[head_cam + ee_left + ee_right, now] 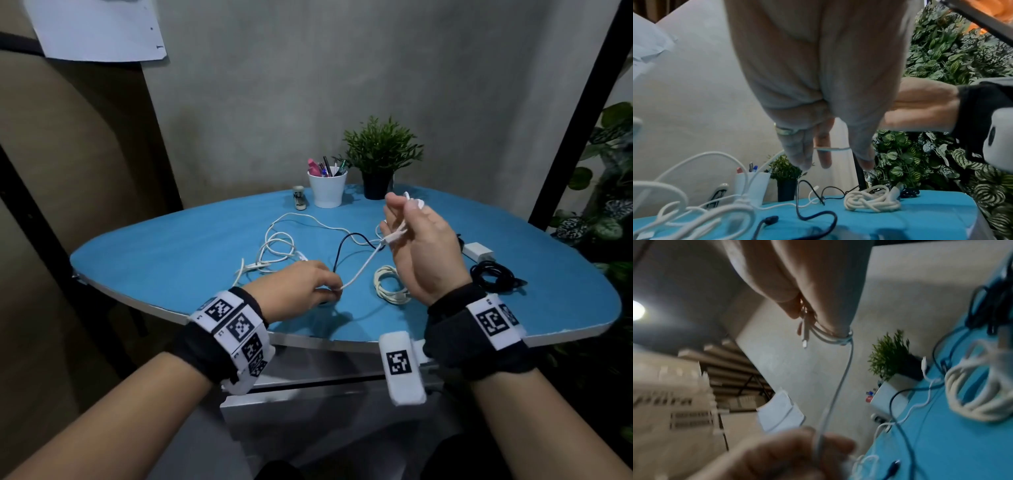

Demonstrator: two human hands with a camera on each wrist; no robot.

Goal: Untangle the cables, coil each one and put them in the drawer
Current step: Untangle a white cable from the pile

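Best to keep winding the white cable (363,265) round the upright right hand (421,246), already gripping its loops above the blue table (171,246), while feeding slack through the pinching left hand (301,287), steadily, without snagging the black cable (346,241).

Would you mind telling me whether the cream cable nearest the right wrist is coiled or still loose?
Coiled: the cream cable lies in a tight bundle of loops on the blue table.

Your near left table (164,274) edge lies bare. Loose white cables (274,246) sprawl centre-left; a cream coil (388,284) and black coil (493,277) crowd the right; cup (327,188) and plant (378,164) block the far edge.
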